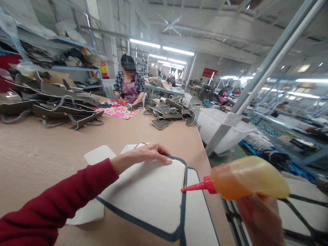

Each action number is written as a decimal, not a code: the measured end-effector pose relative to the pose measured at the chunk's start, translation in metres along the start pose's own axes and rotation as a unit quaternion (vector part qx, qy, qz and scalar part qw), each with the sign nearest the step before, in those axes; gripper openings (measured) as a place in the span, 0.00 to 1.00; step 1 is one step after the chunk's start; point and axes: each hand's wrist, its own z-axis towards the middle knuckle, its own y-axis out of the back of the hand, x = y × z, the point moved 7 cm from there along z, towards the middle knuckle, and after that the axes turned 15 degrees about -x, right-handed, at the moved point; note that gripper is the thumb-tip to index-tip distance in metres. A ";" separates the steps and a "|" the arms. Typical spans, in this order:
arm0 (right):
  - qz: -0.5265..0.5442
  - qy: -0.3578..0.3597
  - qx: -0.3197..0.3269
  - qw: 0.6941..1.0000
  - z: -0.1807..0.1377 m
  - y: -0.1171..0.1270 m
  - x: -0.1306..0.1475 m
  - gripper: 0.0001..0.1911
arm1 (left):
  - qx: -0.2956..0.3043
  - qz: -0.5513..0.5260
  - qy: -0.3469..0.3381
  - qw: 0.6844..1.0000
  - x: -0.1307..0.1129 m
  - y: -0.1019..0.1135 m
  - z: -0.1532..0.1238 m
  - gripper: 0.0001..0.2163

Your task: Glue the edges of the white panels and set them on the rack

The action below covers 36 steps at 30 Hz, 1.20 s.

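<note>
My left hand (151, 153) grips the far edge of a white panel (151, 194) with a dark blue-grey border, thumb on top and fingers curled over the rim. In my right hand (261, 212) is a squeeze glue bottle (246, 177), tipped sideways, with amber liquid inside and a red nozzle. The nozzle's tip meets the panel's right side, where the border joins the white. A thin glossy line of glue runs along that seam up to the far right corner. Beneath lies another white panel (196, 212) with a dark edge.
White pieces (101, 153) lie left of the panel. Piles of dark grey bag parts (69, 106) and more bag parts (171, 111) sit across the table. A co-worker (129, 83) works at the far side. A metal post (246, 95) and a white bin (215, 126) stand at right.
</note>
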 end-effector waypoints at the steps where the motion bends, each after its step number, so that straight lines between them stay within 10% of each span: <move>1: -0.003 -0.001 0.001 1.000 -0.001 0.000 0.000 0.29 | 0.002 -0.009 0.005 1.000 0.001 0.000 0.000 0.13; 36: -0.042 0.012 -0.031 0.999 -0.006 0.023 -0.015 0.30 | -0.182 -0.163 0.109 0.964 0.039 0.045 0.007 0.14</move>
